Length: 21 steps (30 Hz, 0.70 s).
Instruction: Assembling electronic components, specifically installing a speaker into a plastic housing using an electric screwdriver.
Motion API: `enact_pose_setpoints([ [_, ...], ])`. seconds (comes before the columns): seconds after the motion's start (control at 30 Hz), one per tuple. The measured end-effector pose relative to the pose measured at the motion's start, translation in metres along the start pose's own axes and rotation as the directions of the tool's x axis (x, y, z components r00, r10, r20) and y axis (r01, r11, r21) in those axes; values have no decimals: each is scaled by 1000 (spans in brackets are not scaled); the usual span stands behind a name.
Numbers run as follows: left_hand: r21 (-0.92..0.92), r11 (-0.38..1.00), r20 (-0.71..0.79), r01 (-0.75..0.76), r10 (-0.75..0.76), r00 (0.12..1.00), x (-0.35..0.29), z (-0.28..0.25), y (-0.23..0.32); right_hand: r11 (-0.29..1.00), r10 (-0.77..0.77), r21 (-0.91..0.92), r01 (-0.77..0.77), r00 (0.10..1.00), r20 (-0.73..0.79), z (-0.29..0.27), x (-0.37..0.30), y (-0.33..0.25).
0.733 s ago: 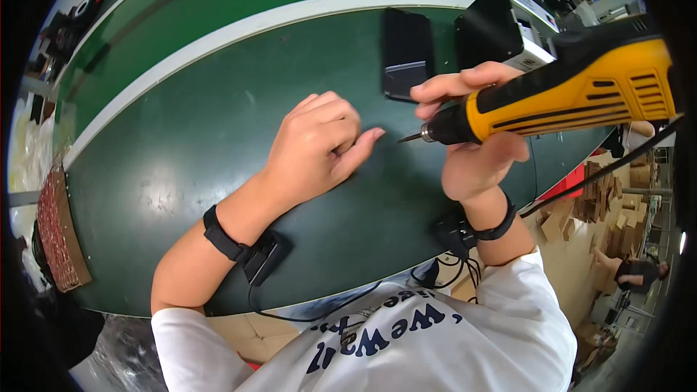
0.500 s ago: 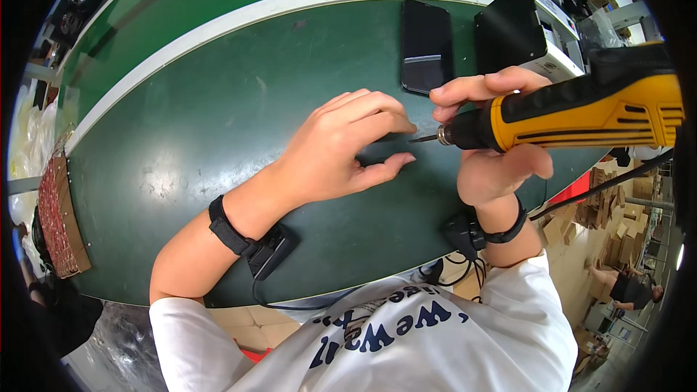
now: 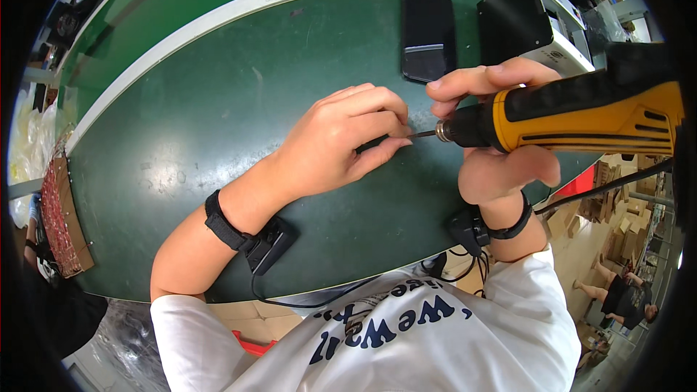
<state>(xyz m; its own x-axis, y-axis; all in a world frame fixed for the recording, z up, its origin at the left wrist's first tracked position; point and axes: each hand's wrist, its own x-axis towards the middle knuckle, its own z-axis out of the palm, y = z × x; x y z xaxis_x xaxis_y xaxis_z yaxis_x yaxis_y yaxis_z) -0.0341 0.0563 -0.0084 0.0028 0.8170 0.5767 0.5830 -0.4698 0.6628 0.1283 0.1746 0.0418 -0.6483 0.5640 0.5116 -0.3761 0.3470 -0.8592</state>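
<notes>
The right hand (image 3: 494, 174) is gripping a yellow and black power tool (image 3: 581, 122). Its back end is hiding in the dark edge. The left hand (image 3: 341, 134) is pinching the thin metal bit (image 3: 425, 133) with its fingers, hiding the tip. The tool is hanging over the green tabletop (image 3: 210, 116). A black phone (image 3: 428, 29) is lying there. Far right, a small person (image 3: 629, 300) is showing near brown boxes (image 3: 626, 239).

A person's right hand (image 3: 499, 174) holds a yellow-and-black corded power tool (image 3: 581, 122) above a dark green tabletop (image 3: 210, 123) while the left hand (image 3: 345, 133), thumb and fingers together, pinches the tip of its slim metal bit (image 3: 425, 133). 1 black rectangular smartphone (image 3: 428, 29) lies beyond, near a black-and-white box-shaped device (image 3: 514, 22).
</notes>
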Motion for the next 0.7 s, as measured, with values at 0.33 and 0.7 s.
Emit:
enact_pose_setpoints([
  [0.33, 170, 985, 192, -5, -28, 981, -5, -5, -5, 1000, 6, -24, -7, 998, -58, 2, 0, -5],
  [0.7, -256, 960, 84, 112, -93, 992, 0, 0, 2, 967, -84, -235, 102, 993, 82, -2, 3, 3],
])
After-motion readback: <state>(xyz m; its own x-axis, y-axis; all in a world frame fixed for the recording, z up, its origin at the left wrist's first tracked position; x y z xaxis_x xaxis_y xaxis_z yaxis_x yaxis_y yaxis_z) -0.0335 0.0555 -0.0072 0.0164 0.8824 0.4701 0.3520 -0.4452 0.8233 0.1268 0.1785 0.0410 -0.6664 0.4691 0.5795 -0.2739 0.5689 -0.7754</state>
